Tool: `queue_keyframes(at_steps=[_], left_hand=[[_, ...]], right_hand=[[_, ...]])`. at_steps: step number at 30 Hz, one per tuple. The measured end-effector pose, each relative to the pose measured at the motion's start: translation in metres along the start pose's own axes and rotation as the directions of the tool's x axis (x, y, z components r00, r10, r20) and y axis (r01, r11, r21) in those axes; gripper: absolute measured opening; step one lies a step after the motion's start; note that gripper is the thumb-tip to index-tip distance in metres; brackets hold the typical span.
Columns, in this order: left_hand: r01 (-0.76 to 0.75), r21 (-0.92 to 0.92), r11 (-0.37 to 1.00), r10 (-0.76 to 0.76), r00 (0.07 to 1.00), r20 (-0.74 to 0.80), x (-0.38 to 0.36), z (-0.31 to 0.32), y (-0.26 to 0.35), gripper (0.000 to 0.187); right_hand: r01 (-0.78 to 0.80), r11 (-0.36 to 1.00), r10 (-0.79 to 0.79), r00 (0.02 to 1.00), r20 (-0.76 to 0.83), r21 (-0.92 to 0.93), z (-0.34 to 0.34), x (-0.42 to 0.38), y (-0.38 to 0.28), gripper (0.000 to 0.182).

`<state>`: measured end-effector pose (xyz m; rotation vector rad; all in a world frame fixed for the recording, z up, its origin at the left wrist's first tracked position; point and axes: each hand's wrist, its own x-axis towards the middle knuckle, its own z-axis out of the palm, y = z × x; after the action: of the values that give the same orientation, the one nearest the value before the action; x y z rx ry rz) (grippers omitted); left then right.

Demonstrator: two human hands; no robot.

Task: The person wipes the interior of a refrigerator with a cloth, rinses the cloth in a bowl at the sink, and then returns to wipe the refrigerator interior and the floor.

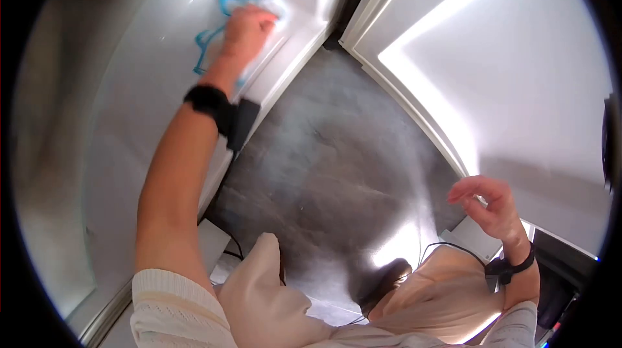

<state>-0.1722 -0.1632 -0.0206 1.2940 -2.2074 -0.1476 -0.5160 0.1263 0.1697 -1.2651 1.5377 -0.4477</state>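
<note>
My left hand (246,32) reaches to the upper left, its fingers closed on a white cloth with a blue edge (202,50). The cloth lies against a glossy white surface (149,89), with part of it hidden under the hand. At the lower right, my right hand (487,205) hangs in the air with curled fingers apart and nothing in them, near the edge of a white door or panel (518,69). Each wrist wears a black band.
Grey marbled floor (324,134) shows between the white surface and the white panel. Black cables (437,243) run near my legs. A dark shelf-like unit (564,264) stands at the lower right, and a white box-like object (210,247) at the lower left.
</note>
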Motion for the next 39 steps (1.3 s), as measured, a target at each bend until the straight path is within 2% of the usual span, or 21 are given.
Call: queue_keyframes(at_steps=[1, 6, 9, 11, 12, 15, 18, 20, 21, 24, 25, 26, 28, 29, 31, 32, 34, 36, 37, 38, 39], left_hand=[[-0.048, -0.097, 0.994, 0.049, 0.999, 0.000, -0.007, 0.002, 0.011, 0.014], [-0.070, -0.019, 0.997, 0.067, 0.991, -0.116, 0.002, 0.014, 0.021, 0.014], [-0.157, 0.027, 0.987, 0.158, 0.983, -0.093, 0.003, 0.001, 0.024, 0.014], [-0.237, -0.005, 0.971, 0.237, 0.969, 0.076, -0.013, -0.013, 0.029, 0.015], [-0.246, -0.008, 0.969, 0.245, 0.965, 0.091, -0.010, -0.013, 0.031, 0.015], [-0.231, 0.063, 0.971, 0.225, 0.970, 0.094, -0.003, -0.005, 0.027, 0.014], [-0.221, 0.145, 0.964, 0.222, 0.975, 0.011, 0.018, 0.007, 0.023, 0.013], [-0.197, 0.067, 0.978, 0.191, 0.978, 0.088, 0.002, -0.001, 0.030, 0.012], [-0.195, -0.015, 0.981, 0.195, 0.980, 0.049, -0.012, -0.004, 0.033, 0.013], [-0.189, -0.088, 0.978, 0.191, 0.981, 0.014, -0.025, -0.009, 0.032, 0.014], [-0.175, -0.005, 0.985, 0.175, 0.984, -0.016, -0.018, -0.003, 0.022, 0.013], [-0.174, -0.006, 0.985, 0.174, 0.985, -0.016, -0.006, 0.001, 0.010, 0.013], [-0.105, 0.194, 0.975, 0.125, 0.988, -0.095, 0.014, 0.006, -0.017, 0.017], [-0.102, 0.193, 0.976, 0.122, 0.988, -0.097, 0.017, 0.008, -0.030, 0.017], [0.059, 0.445, 0.894, 0.009, 0.989, -0.149, 0.022, 0.008, -0.054, 0.027], [0.058, 0.444, 0.894, 0.011, 0.988, -0.152, 0.026, 0.006, -0.065, 0.027], [0.138, 0.594, 0.792, -0.015, 0.978, -0.208, 0.030, 0.008, -0.081, 0.030], [0.150, 0.606, 0.781, -0.064, 0.985, -0.161, 0.038, 0.002, -0.074, 0.030], [0.183, 0.584, 0.791, -0.224, 0.974, -0.001, 0.047, -0.007, -0.068, 0.030], [0.218, 0.570, 0.792, -0.366, 0.917, 0.158, 0.054, -0.013, -0.067, 0.031], [0.214, 0.576, 0.789, -0.362, 0.919, 0.155, 0.048, -0.012, -0.066, 0.031]], right_hand=[[0.015, 1.000, -0.015, 1.000, -0.005, -0.015, -0.001, 0.003, 0.004, 0.019], [0.004, 0.999, -0.003, 1.000, 0.015, -0.053, 0.004, 0.011, 0.003, 0.019], [0.049, 0.995, -0.047, 0.998, 0.033, -0.083, 0.004, 0.012, 0.005, 0.019], [0.013, 0.998, -0.013, 1.000, -0.009, -0.067, -0.001, 0.012, 0.001, 0.021], [0.005, 0.999, -0.005, 1.000, -0.012, -0.052, -0.002, 0.011, 0.003, 0.021], [0.035, 0.999, -0.035, 0.999, -0.030, -0.011, -0.001, 0.013, 0.004, 0.021], [0.018, 0.992, -0.013, 0.999, 0.043, -0.123, -0.001, 0.015, 0.004, 0.020], [0.088, 0.989, -0.088, 0.996, 0.006, -0.121, -0.004, 0.016, 0.010, 0.019], [0.102, 0.988, -0.102, 0.995, 0.008, -0.116, -0.005, 0.017, 0.009, 0.019], [0.017, 1.000, -0.017, 0.999, -0.045, 0.008, -0.003, 0.019, 0.008, 0.019], [0.037, 0.997, -0.038, 0.999, -0.005, -0.063, -0.003, 0.020, 0.006, 0.018], [0.063, 0.989, -0.060, 0.998, 0.031, -0.134, -0.003, 0.021, 0.005, 0.018], [0.044, 0.993, -0.043, 0.999, 0.004, -0.106, 0.000, 0.021, 0.005, 0.017], [0.024, 0.997, -0.025, 1.000, -0.018, -0.071, 0.002, 0.021, 0.004, 0.017], [0.041, 0.991, -0.043, 0.999, -0.014, -0.127, 0.002, 0.021, -0.001, 0.017], [0.055, 0.982, -0.059, 0.998, -0.015, -0.179, 0.001, 0.020, -0.003, 0.017], [0.025, 0.990, -0.031, 0.999, -0.037, -0.135, -0.002, 0.017, 0.000, 0.016], [-0.016, 0.996, 0.012, 0.999, -0.050, -0.084, 0.000, 0.010, 0.005, 0.016], [-0.033, 0.995, 0.029, 0.998, -0.050, -0.095, -0.001, 0.008, 0.006, 0.016], [-0.045, 0.994, 0.039, 0.998, -0.053, -0.103, -0.003, 0.008, 0.007, 0.016], [-0.038, 0.995, 0.033, 0.998, -0.055, -0.097, -0.006, 0.008, 0.008, 0.016]])
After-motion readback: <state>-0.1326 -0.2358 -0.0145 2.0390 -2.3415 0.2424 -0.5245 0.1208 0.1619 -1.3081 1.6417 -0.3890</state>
